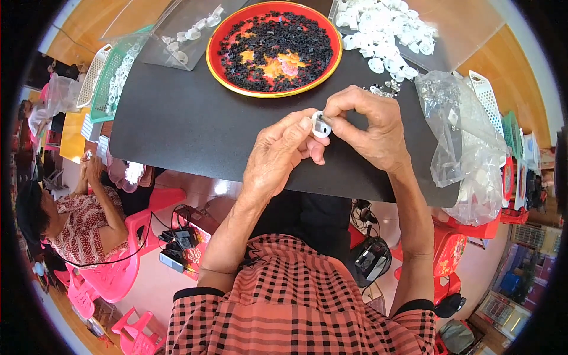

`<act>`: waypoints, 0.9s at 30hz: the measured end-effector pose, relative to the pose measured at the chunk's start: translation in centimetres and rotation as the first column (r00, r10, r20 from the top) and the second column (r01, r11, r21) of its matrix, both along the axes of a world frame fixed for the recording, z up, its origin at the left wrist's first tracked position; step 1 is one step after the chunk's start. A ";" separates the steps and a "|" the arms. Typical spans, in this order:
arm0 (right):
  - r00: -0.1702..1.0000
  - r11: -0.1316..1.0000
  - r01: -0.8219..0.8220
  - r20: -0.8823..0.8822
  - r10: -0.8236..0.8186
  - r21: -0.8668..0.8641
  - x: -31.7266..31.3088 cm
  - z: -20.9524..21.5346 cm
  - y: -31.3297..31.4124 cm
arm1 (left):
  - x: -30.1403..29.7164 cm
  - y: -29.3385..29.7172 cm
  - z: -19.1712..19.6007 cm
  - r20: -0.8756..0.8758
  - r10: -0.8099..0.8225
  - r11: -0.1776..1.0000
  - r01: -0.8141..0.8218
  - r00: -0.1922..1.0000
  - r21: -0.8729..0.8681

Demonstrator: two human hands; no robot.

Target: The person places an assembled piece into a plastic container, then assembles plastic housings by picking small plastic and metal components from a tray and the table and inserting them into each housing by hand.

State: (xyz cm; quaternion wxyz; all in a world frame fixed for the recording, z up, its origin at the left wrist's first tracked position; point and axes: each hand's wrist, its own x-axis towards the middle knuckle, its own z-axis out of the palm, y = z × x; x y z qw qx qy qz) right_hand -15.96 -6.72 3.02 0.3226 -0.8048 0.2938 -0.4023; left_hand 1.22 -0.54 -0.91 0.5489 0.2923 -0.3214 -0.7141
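Note:
Above the table's near edge, my left hand [283,145] grips a small round white plastic part [320,131] between thumb and fingers. Black bits show inside its hollow face. My right hand [373,127] comes in from the right with thumb and forefinger pinched together at the part's upper rim. Whatever that pinch holds is too small to make out. Beyond my hands stands a round red tray [216,71] with a gold rim, strewn with many small black pieces [307,50].
White plastic parts [384,35] are heaped at the back right, beside small metal bits [387,89]. Clear plastic bags [452,130] hang over the right edge. A clear bin [171,44] and green basket [112,89] stand left. Another person [89,219] works at far left.

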 end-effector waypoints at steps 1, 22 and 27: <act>1.000 1.000 0.000 -0.009 0.000 0.005 0.0 0.1 0.0 | 0.0 0.0 0.0 0.005 -0.001 1.000 0.001 1.000 0.014; 0.998 0.998 -0.038 -0.057 0.035 -0.059 -0.4 0.4 -0.1 | -0.1 0.2 0.5 0.148 -0.013 1.000 0.010 0.989 0.025; 0.993 0.996 -0.052 -0.108 0.044 -0.077 -0.5 0.5 -0.2 | 0.2 -0.1 0.4 0.071 -0.066 0.996 0.062 0.995 0.062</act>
